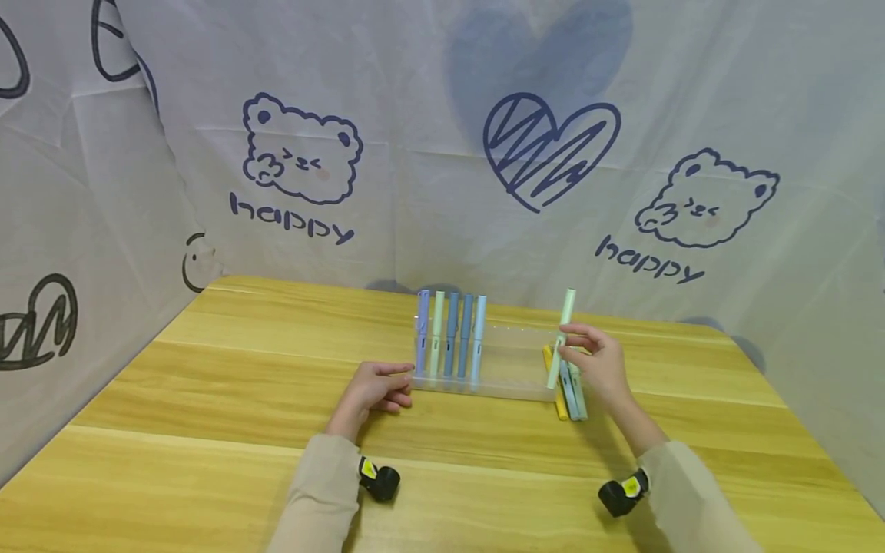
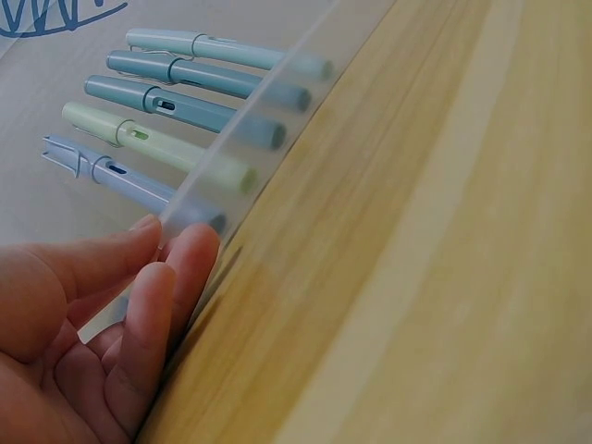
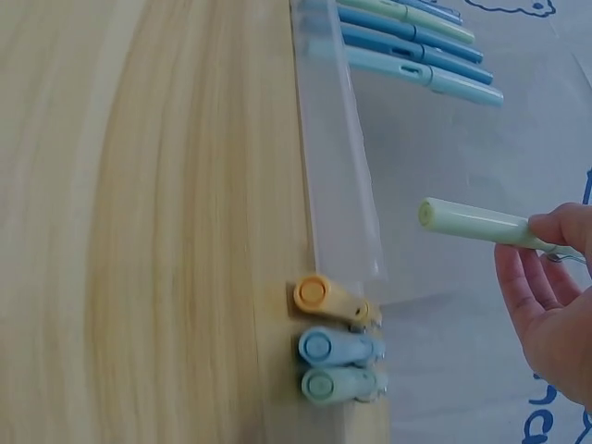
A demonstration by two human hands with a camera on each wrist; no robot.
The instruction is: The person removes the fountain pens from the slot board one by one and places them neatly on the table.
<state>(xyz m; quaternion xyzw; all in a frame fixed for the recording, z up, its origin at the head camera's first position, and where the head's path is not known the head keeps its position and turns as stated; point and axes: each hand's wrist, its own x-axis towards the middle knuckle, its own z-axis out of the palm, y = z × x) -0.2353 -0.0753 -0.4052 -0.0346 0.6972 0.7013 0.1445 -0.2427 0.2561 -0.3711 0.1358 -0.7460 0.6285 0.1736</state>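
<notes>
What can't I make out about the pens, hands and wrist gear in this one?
- Held pale green pen, right wrist view: one end hidden by the right hand and right edge.
- Left hand, left wrist view: cut off by the left edge.
- Five pens, left wrist view: lower ends blurred by the holder's cloudy front wall.
- Yellow labels, head view: print too small to read.

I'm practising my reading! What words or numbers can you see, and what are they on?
"happy": on the hanging cloth, under the left bear drawing.
"happy": on the same cloth, under the right bear drawing.
Yellow wrist labels: too small to read.
Pens: no readable writing.
</notes>
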